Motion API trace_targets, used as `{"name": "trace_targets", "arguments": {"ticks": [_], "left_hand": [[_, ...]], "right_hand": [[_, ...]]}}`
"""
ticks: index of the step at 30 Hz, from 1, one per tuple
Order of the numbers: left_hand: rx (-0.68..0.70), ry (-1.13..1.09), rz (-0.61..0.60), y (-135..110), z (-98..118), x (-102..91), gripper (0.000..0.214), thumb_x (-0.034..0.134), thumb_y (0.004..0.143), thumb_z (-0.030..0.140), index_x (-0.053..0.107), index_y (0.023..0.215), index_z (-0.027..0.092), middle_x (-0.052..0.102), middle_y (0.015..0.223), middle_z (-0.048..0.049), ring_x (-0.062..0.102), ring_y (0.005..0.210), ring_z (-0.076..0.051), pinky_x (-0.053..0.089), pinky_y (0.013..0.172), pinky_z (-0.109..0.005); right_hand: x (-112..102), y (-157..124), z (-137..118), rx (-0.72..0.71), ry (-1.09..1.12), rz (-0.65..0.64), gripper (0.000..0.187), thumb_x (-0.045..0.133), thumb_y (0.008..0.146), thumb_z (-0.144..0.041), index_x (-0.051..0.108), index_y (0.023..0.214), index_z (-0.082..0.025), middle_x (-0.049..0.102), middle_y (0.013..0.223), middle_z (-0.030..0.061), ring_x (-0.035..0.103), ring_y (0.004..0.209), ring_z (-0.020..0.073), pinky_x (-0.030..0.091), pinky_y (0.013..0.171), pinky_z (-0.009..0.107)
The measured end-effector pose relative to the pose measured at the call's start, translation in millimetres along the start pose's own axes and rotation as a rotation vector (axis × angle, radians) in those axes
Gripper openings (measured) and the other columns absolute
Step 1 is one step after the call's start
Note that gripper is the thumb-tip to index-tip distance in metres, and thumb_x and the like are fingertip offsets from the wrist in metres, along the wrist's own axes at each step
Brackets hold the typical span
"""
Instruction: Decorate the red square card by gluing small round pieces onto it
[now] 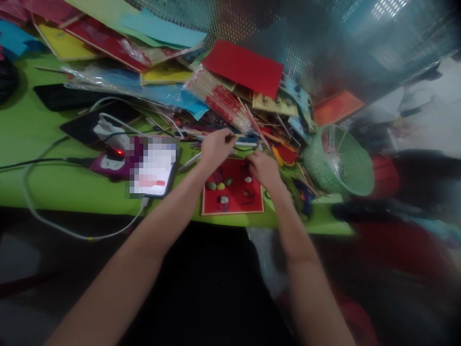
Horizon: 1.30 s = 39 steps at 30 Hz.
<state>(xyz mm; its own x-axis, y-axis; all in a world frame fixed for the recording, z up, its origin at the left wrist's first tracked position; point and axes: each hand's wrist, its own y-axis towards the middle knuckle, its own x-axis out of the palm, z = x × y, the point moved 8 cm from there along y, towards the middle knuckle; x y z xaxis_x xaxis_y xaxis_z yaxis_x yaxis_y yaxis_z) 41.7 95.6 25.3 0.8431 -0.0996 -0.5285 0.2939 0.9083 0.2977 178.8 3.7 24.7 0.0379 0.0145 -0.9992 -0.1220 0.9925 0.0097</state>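
A square red board (235,207) with a pale edge lies at the front of the green table. On it are several small pebble-like pieces, among them a yellow one (220,186) and white ones, with dark drawn marks. My left hand (216,148) is above the board's far left corner, its fingers pinched together; whatever is between them is too small to name. Over the board's far right corner, my right hand (263,169) has its fingers curled down, and its fingertips are partly hidden. Pens and sticks (247,141) lie just beyond both hands.
A lit phone (154,168) on a cable and a purple power strip (115,163) are at left. A green basket (338,161) and a dark blue glue gun (305,197) are at right. Coloured boards, bagged sticks (219,98) and a red sheet (245,66) pile up behind.
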Motion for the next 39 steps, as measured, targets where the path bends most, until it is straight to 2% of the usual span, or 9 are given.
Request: {"name": "trace_targets", "arguments": {"ticks": [5, 9, 13, 19, 22, 25, 30, 33, 39], "left_hand": [[-0.013, -0.004, 0.002, 1, -2, 1.0, 0.014, 0.063, 0.086, 0.029, 0.074, 0.087, 0.020, 0.072, 0.081, -0.0058, 0.058, 0.074, -0.020, 0.038, 0.070, -0.030], [-0.036, 0.025, -0.018, 0, -3, -0.1, 0.016, 0.062, 0.087, 0.029, 0.074, 0.089, 0.019, 0.074, 0.085, -0.0063, 0.060, 0.076, -0.020, 0.039, 0.071, -0.030], [-0.040, 0.031, -0.063, 0, -2, 2.2, 0.021, 0.059, 0.088, 0.030, 0.075, 0.096, 0.018, 0.076, 0.091, -0.0064, 0.063, 0.081, -0.020, 0.041, 0.073, -0.028], [-0.057, 0.028, -0.120, 1, -2, 5.1, 0.023, 0.058, 0.090, 0.031, 0.074, 0.099, 0.017, 0.077, 0.095, -0.0068, 0.065, 0.083, -0.020, 0.042, 0.073, -0.028], [-0.075, 0.107, -0.101, 1, -3, -3.0, 0.022, 0.060, 0.087, 0.032, 0.075, 0.097, 0.019, 0.077, 0.096, -0.0066, 0.066, 0.085, -0.022, 0.043, 0.073, -0.029], [-0.066, 0.211, -0.106, 1, -3, -7.3, 0.020, 0.062, 0.084, 0.031, 0.076, 0.094, 0.021, 0.078, 0.097, -0.0060, 0.067, 0.090, -0.024, 0.044, 0.075, -0.030], [-0.044, 0.292, -0.208, -1, -6, 2.8, 0.018, 0.065, 0.079, 0.029, 0.076, 0.093, 0.025, 0.078, 0.097, -0.0042, 0.068, 0.095, -0.025, 0.046, 0.077, -0.031], [-0.049, 0.276, -0.203, -1, -8, 3.1, 0.021, 0.064, 0.080, 0.028, 0.075, 0.098, 0.025, 0.078, 0.098, -0.0038, 0.069, 0.094, -0.024, 0.047, 0.076, -0.030], [0.019, 0.272, -0.192, -6, 4, 7.3, 0.023, 0.057, 0.084, 0.026, 0.076, 0.097, 0.023, 0.078, 0.098, -0.0059, 0.069, 0.095, -0.025, 0.047, 0.076, -0.030]], "right_hand": [[3, 3, 2, 0.039, -0.025, -0.037, 0.022, 0.051, 0.092, -0.013, 0.068, 0.105, -0.015, 0.065, 0.112, 0.0157, 0.059, 0.102, 0.0273, 0.042, 0.077, 0.034], [-7, -9, 11, 0.087, 0.125, 0.037, 0.013, 0.055, 0.094, -0.018, 0.067, 0.097, -0.017, 0.065, 0.106, 0.0116, 0.060, 0.100, 0.0257, 0.044, 0.081, 0.034], [-44, -62, 23, 0.106, 0.340, 0.115, 0.008, 0.059, 0.094, -0.023, 0.065, 0.094, -0.019, 0.065, 0.097, 0.0067, 0.062, 0.089, 0.0214, 0.046, 0.080, 0.033], [-79, -169, 34, 0.042, 0.522, -0.230, 0.011, 0.063, 0.093, -0.031, 0.069, 0.089, -0.023, 0.069, 0.090, 0.0027, 0.065, 0.084, 0.0182, 0.050, 0.077, 0.029], [-88, -191, 53, 0.180, 0.518, -0.148, 0.016, 0.063, 0.093, -0.034, 0.071, 0.104, -0.024, 0.073, 0.101, 0.0044, 0.068, 0.091, 0.0198, 0.051, 0.082, 0.030], [-81, -182, 56, 0.234, 0.518, -0.054, 0.020, 0.062, 0.094, -0.033, 0.071, 0.109, -0.024, 0.073, 0.104, 0.0055, 0.068, 0.093, 0.0202, 0.052, 0.082, 0.030], [-43, -137, 22, 0.182, 0.451, -0.049, 0.016, 0.061, 0.094, -0.028, 0.071, 0.106, -0.023, 0.072, 0.101, 0.0041, 0.067, 0.086, 0.0172, 0.048, 0.078, 0.028], [-19, -119, 4, 0.181, 0.298, -0.078, 0.010, 0.064, 0.093, -0.028, 0.070, 0.097, -0.021, 0.071, 0.094, 0.0039, 0.065, 0.088, 0.0189, 0.044, 0.074, 0.028], [3, -116, -5, 0.185, 0.056, -0.089, 0.014, 0.060, 0.096, -0.031, 0.066, 0.088, -0.020, 0.069, 0.090, 0.0058, 0.064, 0.086, 0.0201, 0.038, 0.069, 0.029]]}}
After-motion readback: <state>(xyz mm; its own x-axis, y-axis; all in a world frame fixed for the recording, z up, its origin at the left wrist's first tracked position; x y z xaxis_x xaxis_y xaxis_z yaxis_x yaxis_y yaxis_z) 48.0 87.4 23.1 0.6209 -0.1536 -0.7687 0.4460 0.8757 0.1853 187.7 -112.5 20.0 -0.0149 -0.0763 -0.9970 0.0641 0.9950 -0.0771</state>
